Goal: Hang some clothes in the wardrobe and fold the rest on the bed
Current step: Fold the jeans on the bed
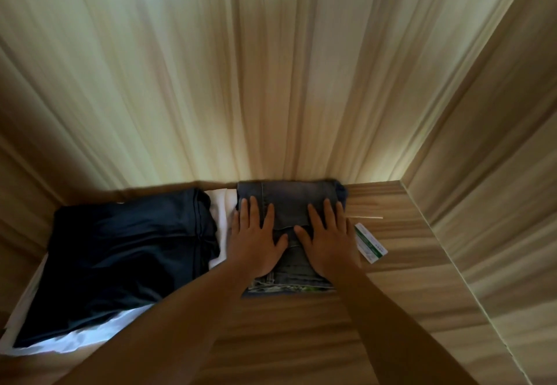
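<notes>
1. Two bare forearms reach in from the near edge across a wooden shelf [301, 330] with pale brown grain, and both end on the folded jeans [289, 204].
2. The folded jeans, a compact grey-blue denim stack, lie on the shelf towards its back. Their frayed hems show at the near edge of the stack, and their far edge sits at the back panel.
3. The left hand [256, 243] lies flat on the left half of the jeans, palm down, fingers straight and slightly spread. It presses on the denim and grips nothing.
4. The right hand [328, 243] lies the same way on the right half of the jeans, flat and open with the fingers pointing towards the back. The two thumbs nearly meet over the middle of the stack.
5. Left of the jeans lies a dark navy folded garment [126, 255] on top of a white garment [75, 339]. A strip of the white cloth shows between the navy cloth and the jeans and touches the jeans' left side.
6. Just right of the jeans a small white and green card [370, 243] lies flat on the shelf. Its print is too small to read.
7. Slightly farther back, also right of the jeans, lies a thin pale stick [366, 217].
8. Behind the jeans rises the wood-grain back panel [241, 83], blurred into streaks, and a side wall [497, 143] of the same wood stands well to their right.
</notes>
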`<state>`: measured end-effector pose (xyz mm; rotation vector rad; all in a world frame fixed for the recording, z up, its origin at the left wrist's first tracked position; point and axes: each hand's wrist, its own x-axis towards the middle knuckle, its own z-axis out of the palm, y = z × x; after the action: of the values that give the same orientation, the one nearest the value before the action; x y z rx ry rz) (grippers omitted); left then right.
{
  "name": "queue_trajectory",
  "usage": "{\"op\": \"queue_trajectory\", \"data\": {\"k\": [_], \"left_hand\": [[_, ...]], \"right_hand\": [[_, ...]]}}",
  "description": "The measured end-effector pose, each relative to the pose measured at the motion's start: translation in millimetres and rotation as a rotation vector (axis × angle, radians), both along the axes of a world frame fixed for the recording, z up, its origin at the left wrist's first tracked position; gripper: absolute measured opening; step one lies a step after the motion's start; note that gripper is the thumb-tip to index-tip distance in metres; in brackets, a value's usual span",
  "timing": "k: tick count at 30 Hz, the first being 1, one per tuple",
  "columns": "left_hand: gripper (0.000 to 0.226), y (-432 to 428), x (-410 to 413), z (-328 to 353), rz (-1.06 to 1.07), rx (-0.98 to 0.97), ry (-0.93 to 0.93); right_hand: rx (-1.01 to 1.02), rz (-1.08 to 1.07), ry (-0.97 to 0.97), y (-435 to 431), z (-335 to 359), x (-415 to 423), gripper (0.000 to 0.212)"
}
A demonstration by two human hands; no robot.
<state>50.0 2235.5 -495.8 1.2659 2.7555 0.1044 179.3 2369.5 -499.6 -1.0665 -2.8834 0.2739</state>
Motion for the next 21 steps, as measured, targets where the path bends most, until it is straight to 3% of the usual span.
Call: {"op": "queue_trajectory", "data": {"k": [16, 21], "left_hand": [[0.1, 4.5, -6.6, -5.4, 0.012, 0.053, 0.038], [0.086, 4.6, -5.7, -7.8, 0.032, 0.12, 0.049]], "right_hand": [[-0.046, -0.017, 0.061, 4.2, 0.2, -3.8, 0.074], [-0.032, -0.02, 0.066, 5.9, -1.6, -4.5, 0.072]]}}
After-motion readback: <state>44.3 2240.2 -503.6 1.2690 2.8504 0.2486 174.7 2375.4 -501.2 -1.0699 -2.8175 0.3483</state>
